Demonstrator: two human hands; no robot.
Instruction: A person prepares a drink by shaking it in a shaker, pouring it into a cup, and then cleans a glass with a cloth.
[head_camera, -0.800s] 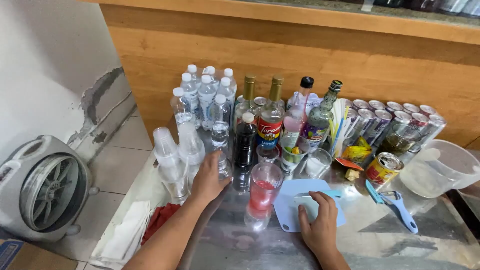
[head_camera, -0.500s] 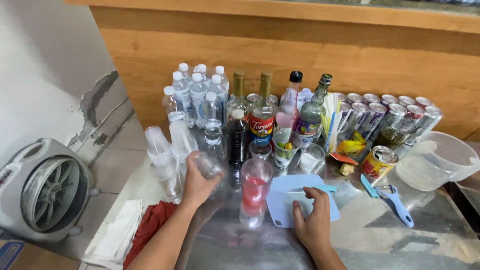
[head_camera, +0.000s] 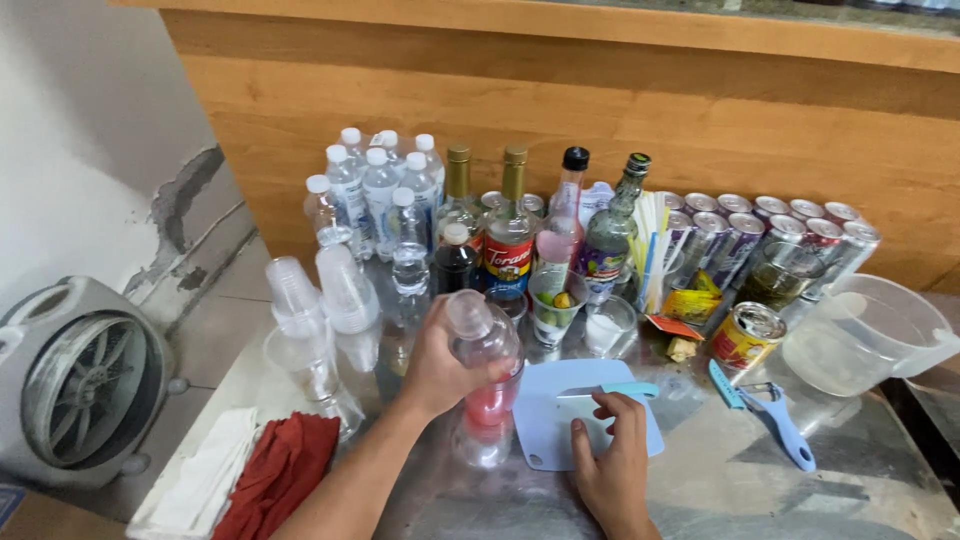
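At twelve o'clock on the steel table (head_camera: 850, 490), against the wood wall, stand clear water bottles (head_camera: 375, 195) with white caps. Right of them are two gold-capped syrup bottles (head_camera: 508, 240), one with a red and blue label. At two o'clock a row of purple cans (head_camera: 770, 225) runs off. A yellow and red tin (head_camera: 747, 337) sits open, beside a clear jug (head_camera: 865, 335).

The left hand (head_camera: 437, 365) clasps an upturned clear cup (head_camera: 480, 335) over the glass (head_camera: 487, 415) of pink drink, dead centre. The right hand (head_camera: 610, 470) lies flat and unclenched on the pale blue board (head_camera: 560, 420), a knife (head_camera: 610, 391) just beyond its fingers.

Half a second ago the left hand was at nine o'clock, by the stacked cups (head_camera: 320, 300); it has come across with one.
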